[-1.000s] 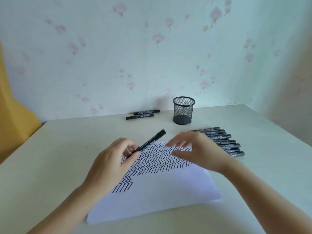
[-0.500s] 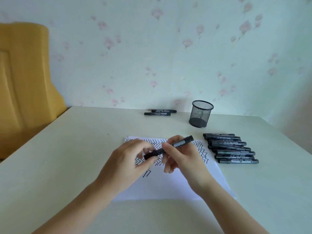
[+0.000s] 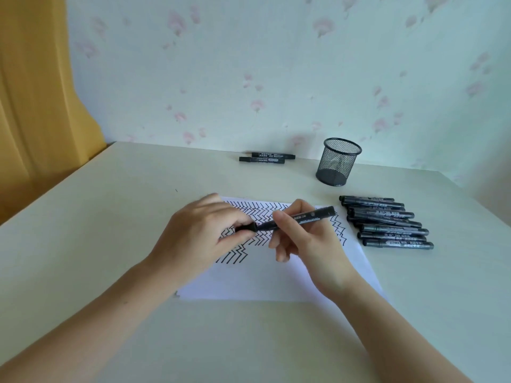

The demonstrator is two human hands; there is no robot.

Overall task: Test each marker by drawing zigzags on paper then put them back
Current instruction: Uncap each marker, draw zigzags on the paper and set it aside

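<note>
Above paper (image 3: 249, 277), marker (image 3: 293, 219) gripped between both hands.

Pale table (image 3: 110, 217) carrying a sheet of paper (image 3: 262, 277), zigzag-marked, lying mid-table. Row of black markers (image 3: 387, 222) lying just beside the paper toward the right edge. Mesh cup (image 3: 338, 162) standing upright near the far edge; two markers (image 3: 265, 158) lying alongside it, apart.

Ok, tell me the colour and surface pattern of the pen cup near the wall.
Black wire mesh pen cup, seen in the head view.
</note>
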